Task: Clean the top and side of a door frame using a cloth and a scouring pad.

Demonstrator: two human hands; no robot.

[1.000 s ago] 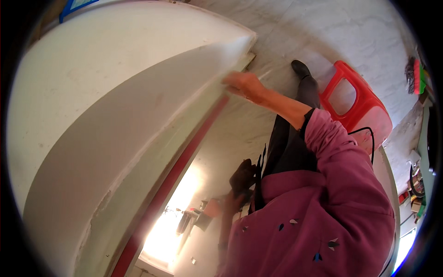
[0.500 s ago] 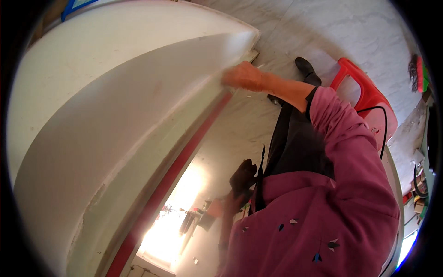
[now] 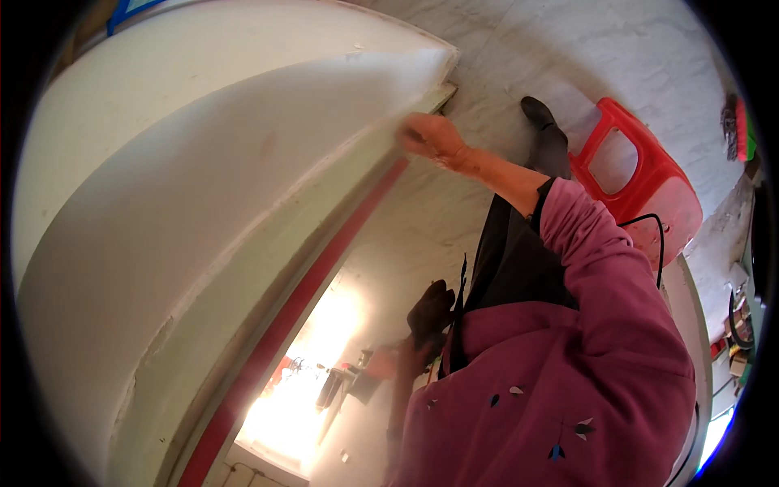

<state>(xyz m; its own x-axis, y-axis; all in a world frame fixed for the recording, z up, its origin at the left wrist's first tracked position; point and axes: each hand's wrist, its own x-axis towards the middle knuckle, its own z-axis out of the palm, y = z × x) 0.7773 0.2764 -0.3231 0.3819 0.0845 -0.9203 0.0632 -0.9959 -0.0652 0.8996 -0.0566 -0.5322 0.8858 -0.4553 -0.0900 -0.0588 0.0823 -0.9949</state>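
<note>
My right hand [image 3: 434, 138] is at the far end of a large white box-like unit, against its pale greenish rim [image 3: 268, 235] just above a red stripe [image 3: 300, 300]. Its fingers are curled inward and partly blurred; whatever they may hold is hidden. A whitish, worn seam with dirty, chipped spots runs along the rim beside a broad, smooth white panel [image 3: 187, 178]. My left hand is not directly visible. Beside my waist, a dark hand-like shape [image 3: 430, 312] shows dimly in the glossy surface below the stripe, seemingly a reflection.
To the right stands a red plastic stool [image 3: 649, 170] with a black cable [image 3: 659, 235] beside it. My shoe [image 3: 538, 114] is on the pale marbled floor [image 3: 617, 49]. Brushes with red and green parts [image 3: 740, 130] are at the far right. Bright light shines in the glossy surface.
My right hand has shifted slightly right along the rim, and its wrist is bent differently. The forearm has dropped a little and now covers the second shoe.
</note>
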